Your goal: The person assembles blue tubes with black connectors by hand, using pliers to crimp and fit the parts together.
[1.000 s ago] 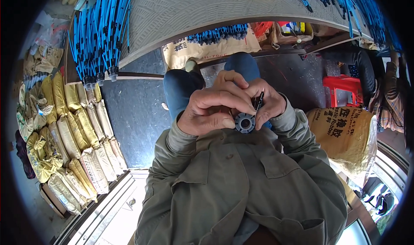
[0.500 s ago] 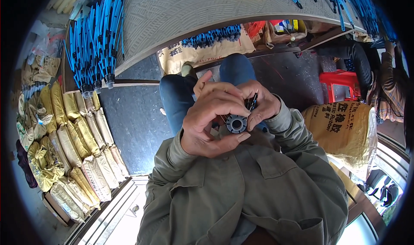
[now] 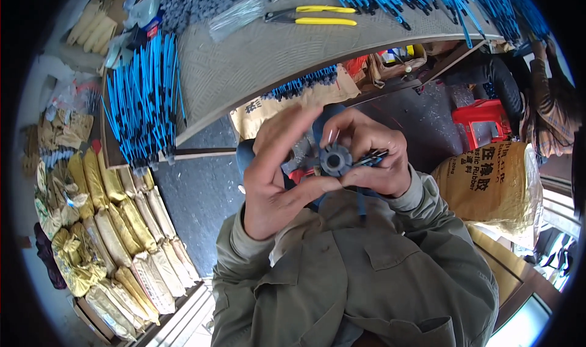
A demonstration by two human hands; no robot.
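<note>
A small grey round part [image 3: 335, 160], notched around its edge and with a hole in the middle, sits between my hands above my lap. My right hand [image 3: 381, 154] is closed on its right side, finger and thumb against the rim. The same hand keeps several thin black pieces [image 3: 371, 158] with a bit of blue in its palm. A blue strip [image 3: 361, 205] hangs below them. On the part's left, my left hand [image 3: 268, 179] is open, its fingers stretched upward and blurred. Its thumb reaches to just below the part; whether it touches is unclear.
Ahead stands a table [image 3: 244, 60] with blue stick bundles [image 3: 143, 96], yellow-handled cutters [image 3: 323, 16], a clear plastic bundle [image 3: 237, 18] and a grey heap [image 3: 201, 2]. Stacked sacks [image 3: 116, 225] lie left. To the right are a red stool [image 3: 482, 121], a large sack [image 3: 488, 176] and another person [image 3: 552, 109].
My left fingers have lifted off the grey part and spread away from it. My right hand has taken over the part's rim. The view has tilted, showing more of the table.
</note>
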